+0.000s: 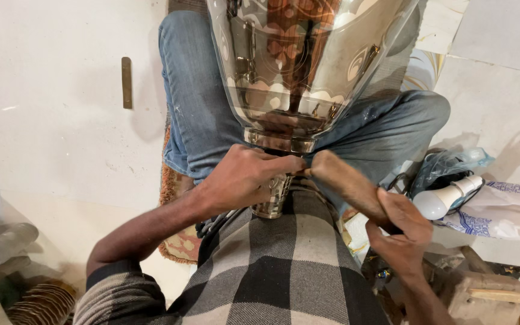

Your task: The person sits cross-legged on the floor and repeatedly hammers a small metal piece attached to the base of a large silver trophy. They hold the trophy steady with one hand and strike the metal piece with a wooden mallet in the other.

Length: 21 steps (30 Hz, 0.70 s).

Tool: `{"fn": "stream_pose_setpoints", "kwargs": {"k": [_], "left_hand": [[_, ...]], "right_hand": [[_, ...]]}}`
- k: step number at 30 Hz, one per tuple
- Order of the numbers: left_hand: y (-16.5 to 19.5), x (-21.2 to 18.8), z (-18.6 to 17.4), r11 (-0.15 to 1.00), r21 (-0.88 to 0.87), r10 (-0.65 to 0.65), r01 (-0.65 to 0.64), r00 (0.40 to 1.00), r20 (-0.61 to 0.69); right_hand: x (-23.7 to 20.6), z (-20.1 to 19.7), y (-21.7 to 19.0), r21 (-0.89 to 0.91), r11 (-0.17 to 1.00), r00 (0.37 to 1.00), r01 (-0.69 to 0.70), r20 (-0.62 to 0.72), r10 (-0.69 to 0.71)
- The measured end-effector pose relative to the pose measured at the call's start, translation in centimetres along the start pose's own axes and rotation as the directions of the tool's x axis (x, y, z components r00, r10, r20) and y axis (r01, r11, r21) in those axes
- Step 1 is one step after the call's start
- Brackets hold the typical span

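On the lap, left hand (245,177) grip closed round metal vessel (299,72) neck, right hand (401,232) gripping wooden-handled tool (347,183) just beside.

Bare floor (61,120) left; bulb (446,198), bag (452,165), wooden blocks (482,292) crowding the right.

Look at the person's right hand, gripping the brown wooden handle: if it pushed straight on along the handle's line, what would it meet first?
Probably the narrow metal neck beneath the large shiny engraved vase, where the handle's tip already nearly touches the left hand's fingertips; depth is unclear. The right hand grips its rear.

Pale floor (61,120) bears a flat bar (126,82) (brownish) and bulb (446,200).
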State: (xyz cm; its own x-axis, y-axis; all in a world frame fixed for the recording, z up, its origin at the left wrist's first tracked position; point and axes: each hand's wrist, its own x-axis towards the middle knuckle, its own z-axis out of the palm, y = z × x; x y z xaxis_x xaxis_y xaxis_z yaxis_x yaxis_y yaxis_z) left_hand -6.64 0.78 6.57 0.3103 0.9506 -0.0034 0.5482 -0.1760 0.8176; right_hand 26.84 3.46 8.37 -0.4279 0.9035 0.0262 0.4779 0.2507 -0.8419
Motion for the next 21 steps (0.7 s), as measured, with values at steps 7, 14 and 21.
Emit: {"fn": "stream_pose_setpoints", "kwargs": {"k": [7,14,21], "left_hand": [[0.0,-1.0,1.1,0.996,0.008,-0.092,0.093,0.991,-0.096],[-0.2,-2.3,2.3,0.991,-0.126,-0.082,0.047,0.954,-0.290],[-0.1,-2.9,3.3,0.987,-0.144,-0.123,0.073,0.916,-0.381]], "right_hand": [[2.7,-1.0,0.2,0.219,0.971,0.990,-0.100,0.117,0.076],[6.3,-2.2,0.8,-0.045,0.986,0.971,0.163,0.185,-0.152],[10.8,-2.4,-1.9,-0.056,0.971,0.931,0.232,0.300,-0.206]]}}
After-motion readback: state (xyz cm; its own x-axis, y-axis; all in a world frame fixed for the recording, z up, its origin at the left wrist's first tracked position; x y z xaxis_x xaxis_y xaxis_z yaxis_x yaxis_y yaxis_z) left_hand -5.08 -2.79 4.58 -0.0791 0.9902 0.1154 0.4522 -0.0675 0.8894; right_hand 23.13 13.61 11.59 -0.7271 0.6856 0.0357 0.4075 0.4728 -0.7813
